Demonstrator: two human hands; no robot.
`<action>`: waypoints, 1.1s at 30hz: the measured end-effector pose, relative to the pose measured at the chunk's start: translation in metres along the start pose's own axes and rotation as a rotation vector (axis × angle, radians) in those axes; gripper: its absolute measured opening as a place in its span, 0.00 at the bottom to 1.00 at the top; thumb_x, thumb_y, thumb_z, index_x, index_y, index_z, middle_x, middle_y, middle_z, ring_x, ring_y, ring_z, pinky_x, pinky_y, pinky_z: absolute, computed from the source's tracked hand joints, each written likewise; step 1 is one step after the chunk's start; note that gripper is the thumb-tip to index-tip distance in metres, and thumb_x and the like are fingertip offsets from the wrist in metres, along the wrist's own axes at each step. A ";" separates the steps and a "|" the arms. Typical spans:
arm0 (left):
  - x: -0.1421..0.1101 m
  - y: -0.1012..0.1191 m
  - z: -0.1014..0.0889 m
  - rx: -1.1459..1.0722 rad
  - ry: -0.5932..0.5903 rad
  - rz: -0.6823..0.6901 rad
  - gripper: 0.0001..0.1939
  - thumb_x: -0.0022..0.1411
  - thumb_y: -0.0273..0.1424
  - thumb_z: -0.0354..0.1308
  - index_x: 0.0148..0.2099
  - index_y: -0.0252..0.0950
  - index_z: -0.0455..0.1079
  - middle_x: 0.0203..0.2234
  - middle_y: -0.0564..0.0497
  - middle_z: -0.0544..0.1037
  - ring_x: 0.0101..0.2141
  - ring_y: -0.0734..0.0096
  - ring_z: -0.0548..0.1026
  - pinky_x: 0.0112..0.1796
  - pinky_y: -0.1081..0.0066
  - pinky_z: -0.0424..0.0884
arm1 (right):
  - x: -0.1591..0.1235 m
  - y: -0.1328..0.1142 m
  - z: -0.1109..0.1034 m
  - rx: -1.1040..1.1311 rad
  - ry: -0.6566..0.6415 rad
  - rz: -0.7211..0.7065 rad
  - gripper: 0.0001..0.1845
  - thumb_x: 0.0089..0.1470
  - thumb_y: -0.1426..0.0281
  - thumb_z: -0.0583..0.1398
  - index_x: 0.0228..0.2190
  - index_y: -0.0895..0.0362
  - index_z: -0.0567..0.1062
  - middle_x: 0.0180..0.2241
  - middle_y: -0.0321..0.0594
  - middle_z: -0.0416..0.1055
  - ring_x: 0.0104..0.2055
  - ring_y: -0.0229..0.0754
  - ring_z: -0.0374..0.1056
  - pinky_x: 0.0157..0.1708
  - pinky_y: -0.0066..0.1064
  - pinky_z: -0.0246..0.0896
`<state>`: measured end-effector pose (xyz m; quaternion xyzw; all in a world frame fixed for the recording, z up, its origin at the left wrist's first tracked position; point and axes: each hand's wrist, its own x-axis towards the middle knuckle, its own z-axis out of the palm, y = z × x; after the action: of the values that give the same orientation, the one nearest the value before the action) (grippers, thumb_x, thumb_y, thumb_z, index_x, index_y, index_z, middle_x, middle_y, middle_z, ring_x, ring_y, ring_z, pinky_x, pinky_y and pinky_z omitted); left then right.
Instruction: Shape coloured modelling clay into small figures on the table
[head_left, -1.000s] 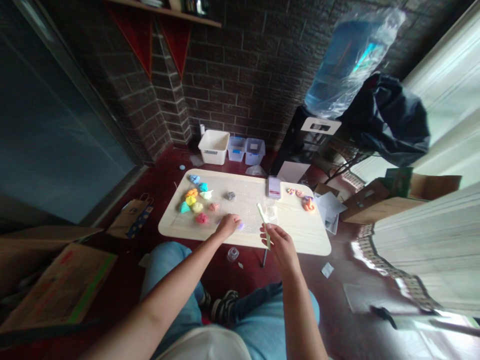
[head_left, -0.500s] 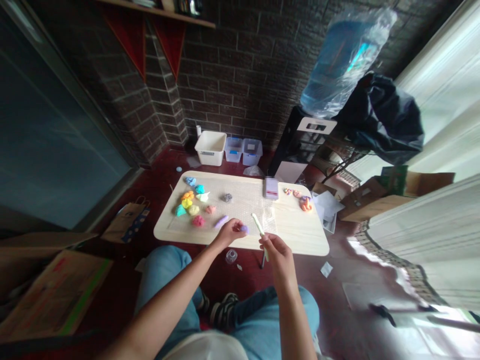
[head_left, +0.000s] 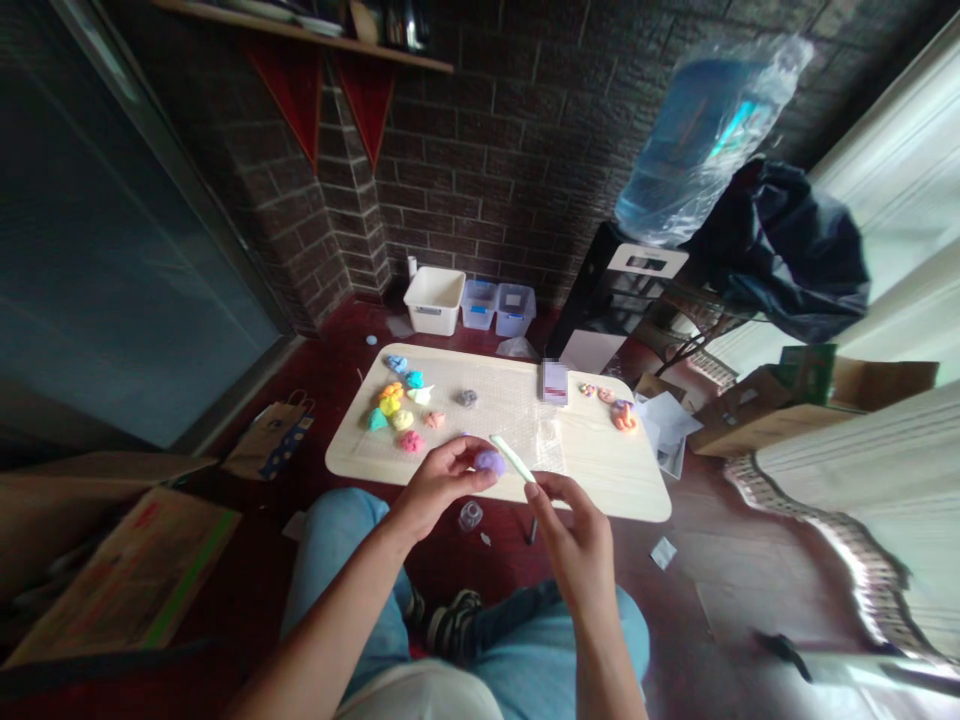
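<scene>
My left hand [head_left: 437, 487] is closed around a small purple lump of modelling clay [head_left: 491, 462], pinched between thumb and fingers above the table's near edge. In my right hand [head_left: 576, 535] is a thin pale-green modelling tool [head_left: 513, 459], its flat end pointing at the clay. The tip is very close to the lump; whether it touches I cannot tell. Beyond the hands, several clay lumps lie on a clear bubble-textured mat [head_left: 502, 400], among them a grey lump [head_left: 468, 398], a pink-red lump [head_left: 412, 441] and a green lump [head_left: 376, 419].
The pale table [head_left: 615, 480] carries a small box [head_left: 555, 382] at the back and an orange-purple clay piece [head_left: 624, 416] at the right. Behind it stand a white bin [head_left: 435, 302] and a water dispenser [head_left: 611, 300]. Cardboard boxes [head_left: 127, 570] flank the seat.
Both hands have risen nearer to the camera, and the tool's tip has come closer to the purple clay. My left hand now mostly covers the purple strip on the mat. The view has shifted slightly.
</scene>
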<state>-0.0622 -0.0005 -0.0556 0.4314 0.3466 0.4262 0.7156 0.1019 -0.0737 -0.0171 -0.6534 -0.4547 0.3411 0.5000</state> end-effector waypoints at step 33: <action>-0.021 0.033 0.008 0.192 0.000 -0.011 0.20 0.46 0.35 0.72 0.43 0.35 0.79 0.31 0.50 0.78 0.33 0.70 0.72 0.36 0.71 0.68 | -0.018 -0.020 -0.011 -0.555 -0.251 -0.552 0.29 0.61 0.75 0.54 0.62 0.50 0.64 0.32 0.41 0.74 0.34 0.45 0.71 0.33 0.32 0.66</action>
<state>-0.0738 -0.0140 -0.0199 0.4961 0.3884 0.3871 0.6732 0.1003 -0.0921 0.0045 -0.5702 -0.7452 0.1357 0.3180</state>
